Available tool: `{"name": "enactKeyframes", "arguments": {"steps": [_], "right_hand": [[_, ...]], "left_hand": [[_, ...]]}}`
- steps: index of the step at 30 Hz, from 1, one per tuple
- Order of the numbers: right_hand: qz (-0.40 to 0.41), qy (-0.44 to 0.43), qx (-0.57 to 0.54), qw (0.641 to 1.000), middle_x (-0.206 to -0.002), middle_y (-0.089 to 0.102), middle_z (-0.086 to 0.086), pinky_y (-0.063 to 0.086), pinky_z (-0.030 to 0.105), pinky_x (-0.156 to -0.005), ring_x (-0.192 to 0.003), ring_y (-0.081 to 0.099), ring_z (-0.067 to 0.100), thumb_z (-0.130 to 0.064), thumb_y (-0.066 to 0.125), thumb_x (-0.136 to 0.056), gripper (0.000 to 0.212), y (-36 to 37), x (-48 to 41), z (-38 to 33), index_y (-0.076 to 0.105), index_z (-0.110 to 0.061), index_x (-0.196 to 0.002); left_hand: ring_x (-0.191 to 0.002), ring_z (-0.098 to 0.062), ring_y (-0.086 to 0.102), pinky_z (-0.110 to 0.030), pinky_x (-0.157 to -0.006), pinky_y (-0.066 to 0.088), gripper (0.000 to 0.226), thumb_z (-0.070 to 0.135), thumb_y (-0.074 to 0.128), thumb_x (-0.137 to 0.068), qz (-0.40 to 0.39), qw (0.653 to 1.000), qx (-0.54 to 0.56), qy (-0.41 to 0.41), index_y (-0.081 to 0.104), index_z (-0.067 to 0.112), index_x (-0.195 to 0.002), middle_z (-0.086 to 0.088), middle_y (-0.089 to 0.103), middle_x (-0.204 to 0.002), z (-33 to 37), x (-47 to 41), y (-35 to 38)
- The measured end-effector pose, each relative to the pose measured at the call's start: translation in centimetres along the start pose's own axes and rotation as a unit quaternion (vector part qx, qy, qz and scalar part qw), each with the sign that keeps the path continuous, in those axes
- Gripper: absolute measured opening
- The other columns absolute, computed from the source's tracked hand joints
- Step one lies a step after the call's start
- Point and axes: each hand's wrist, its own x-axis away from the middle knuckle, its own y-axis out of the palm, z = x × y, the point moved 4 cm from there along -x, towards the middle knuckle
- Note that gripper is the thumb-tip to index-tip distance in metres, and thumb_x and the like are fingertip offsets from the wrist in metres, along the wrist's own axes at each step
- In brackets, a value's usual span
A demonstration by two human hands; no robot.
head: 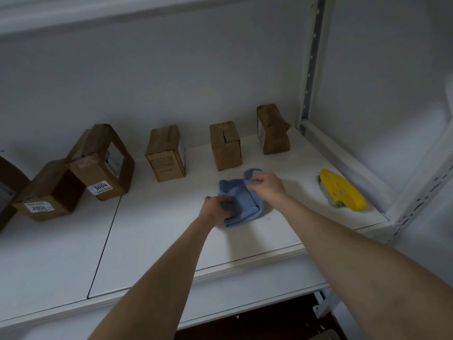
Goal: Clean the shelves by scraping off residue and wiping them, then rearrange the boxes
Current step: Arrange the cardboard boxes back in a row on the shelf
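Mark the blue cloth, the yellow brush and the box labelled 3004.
cloth (246, 208): head view, on its folded middle.
brush (343, 190): head view, on its yellow back.
box 3004 (99, 168): head view, on brown cardboard above the label.

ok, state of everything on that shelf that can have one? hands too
blue cloth: folded, on the shelf, held by both hands
left hand: grips its near-left corner
right hand: pinches its far edge
yellow brush: lying on the shelf, untouched
box 3004: closed, taped
box 1002: closed, label upside down
three other boxes: closed, standing apart
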Motion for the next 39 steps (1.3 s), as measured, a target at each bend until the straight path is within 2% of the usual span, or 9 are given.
{"name": "enactKeyframes", "arguments": {"steps": [4, 10, 12, 18, 21, 25, 29, 32, 39], "right_hand": [[-0.155, 0.019, -0.006, 0.988, -0.115, 0.063, 0.006, 0.04, 0.025, -0.086, -0.102, 0.056, 0.016, -0.03, 0.066, -0.088, 0.034, 4.7, 1.2, -1.7, 0.063, -0.012, -0.118], [-0.182, -0.012, 0.089, 0.979, -0.094, 0.065, 0.007, 0.045, 0.029, -0.082, -0.095, 0.06, 0.02, -0.025, 0.069, -0.084, 0.015, 4.7, 1.1, -1.0, 0.066, -0.013, -0.093], [-0.193, -0.004, 0.132, 0.972, -0.096, 0.064, 0.003, 0.049, 0.029, -0.084, -0.095, 0.061, 0.021, -0.03, 0.077, -0.074, 0.041, 5.4, 1.3, -0.8, 0.06, -0.014, -0.107], [0.059, 0.078, 0.01, 0.995, -0.106, 0.064, 0.013, 0.044, 0.029, -0.075, -0.101, 0.062, 0.032, -0.024, 0.051, -0.095, 0.027, 1.2, 1.4, 0.0, 0.058, -0.007, -0.115], [0.138, 0.132, -0.074, 0.979, -0.121, 0.061, 0.021, 0.044, 0.032, -0.077, -0.108, 0.059, 0.036, -0.02, 0.045, -0.097, 0.033, -3.2, 1.4, 1.9, 0.057, -0.001, -0.121], [0.105, 0.185, 0.091, 0.973, -0.113, 0.06, 0.012, 0.048, 0.034, -0.072, -0.099, 0.061, 0.031, -0.029, 0.048, -0.096, 0.031, -6.4, 3.6, 4.1, 0.052, -0.007, -0.117], [0.13, 0.058, 0.353, 0.925, -0.132, 0.045, 0.011, 0.044, 0.039, -0.094, -0.122, 0.043, 0.031, -0.027, 0.055, -0.091, 0.041, -7.4, 4.5, 4.2, 0.046, -0.017, -0.13], [0.053, -0.018, 0.394, 0.917, -0.134, 0.047, 0.009, 0.043, 0.036, -0.097, -0.121, 0.047, 0.029, -0.025, 0.057, -0.089, 0.045, -6.3, 4.4, 4.0, 0.05, -0.018, -0.133], [0.017, 0.096, 0.417, 0.904, -0.127, 0.059, 0.008, 0.047, 0.034, -0.091, -0.119, 0.055, 0.026, -0.024, 0.057, -0.092, 0.034, -7.6, 5.5, 5.3, 0.058, -0.013, -0.124]], "left_hand": [[-0.102, -0.036, 0.063, -0.045, -0.088, 0.054, 0.029, 0.016, 0.046, -0.094, 0.073, 0.965, 0.219, -0.127, 0.057, 0.005, -0.118, -0.019, 0.064, -0.112, -1.7, -0.4, -1.1], [-0.101, -0.038, 0.063, -0.048, -0.091, 0.052, 0.047, 0.039, 0.055, -0.09, 0.039, 0.93, 0.318, -0.178, 0.056, -0.004, -0.111, -0.022, 0.065, -0.109, -2.3, -1.7, 0.0], [-0.101, -0.037, 0.063, -0.047, -0.092, 0.052, 0.048, 0.04, 0.056, -0.091, 0.027, 0.912, 0.377, -0.158, 0.056, -0.005, -0.107, -0.022, 0.065, -0.107, -0.4, -0.7, -0.3], [-0.092, -0.019, 0.058, -0.028, -0.075, 0.048, 0.023, 0.029, 0.046, -0.098, 0.006, 0.905, 0.423, -0.036, 0.055, 0.015, -0.115, -0.006, 0.064, -0.102, 4.5, 0.7, -2.0], [-0.087, -0.02, 0.057, -0.027, -0.072, 0.047, 0.024, 0.014, 0.051, -0.095, 0.029, 0.926, 0.376, 0.02, 0.056, 0.01, -0.117, -0.007, 0.064, -0.102, 5.9, 0.6, -1.9], [-0.11, -0.027, 0.058, -0.031, -0.092, 0.046, 0.032, 0.009, 0.047, -0.093, 0.055, 0.99, 0.085, 0.096, 0.061, 0.012, -0.121, -0.011, 0.062, -0.121, 8.5, -0.1, 0.6], [-0.122, -0.029, 0.047, -0.035, -0.1, 0.042, 0.041, 0.013, 0.047, -0.094, 0.027, 0.983, -0.077, 0.164, 0.051, 0.019, -0.134, -0.01, 0.045, -0.137, 11.0, -0.4, 3.9], [-0.117, -0.026, 0.053, -0.037, -0.1, 0.044, 0.037, 0.029, 0.05, -0.093, -0.044, 0.977, -0.138, 0.157, 0.053, 0.023, -0.13, -0.004, 0.052, -0.135, 11.6, -1.8, 6.2], [-0.106, -0.025, 0.059, -0.033, -0.089, 0.046, 0.032, 0.033, 0.048, -0.095, -0.123, 0.949, -0.228, 0.177, 0.06, 0.017, -0.12, -0.007, 0.063, -0.118, 14.1, -1.4, 8.7]]}}
